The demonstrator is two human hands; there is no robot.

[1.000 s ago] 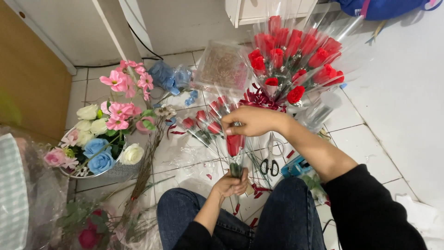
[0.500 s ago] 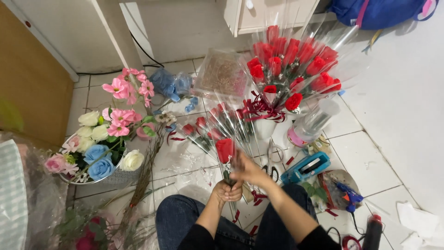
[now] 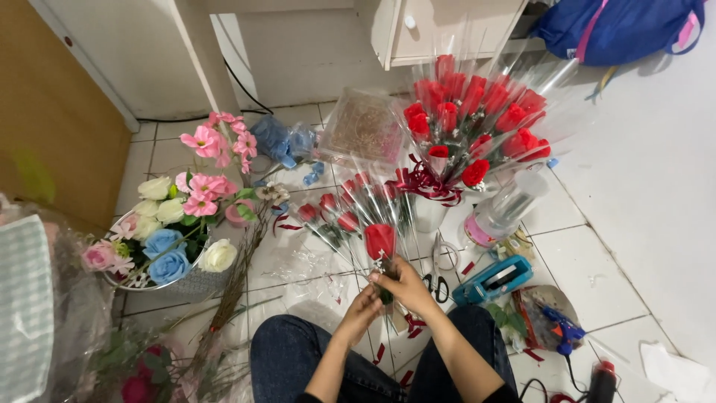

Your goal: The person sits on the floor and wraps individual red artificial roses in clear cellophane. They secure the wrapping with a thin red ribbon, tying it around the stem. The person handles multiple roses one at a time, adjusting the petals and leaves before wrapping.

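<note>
We've got both hands wrapped around one red rose right above our lap. The right hand has its grip pinched on the stem just under the bloom, and the left hand is closed around the stem a bit lower, the two hands touching. The rose stands upright in its clear sleeve.

Just past it, a few more wrapped single roses lie fanned out on the tiled floor. Behind those, a big bunch of wrapped red roses stands in a container. Scissors lie just right of our hands, with a blue tape dispenser beside them. Off to the left is a basket of pastel flowers.
</note>
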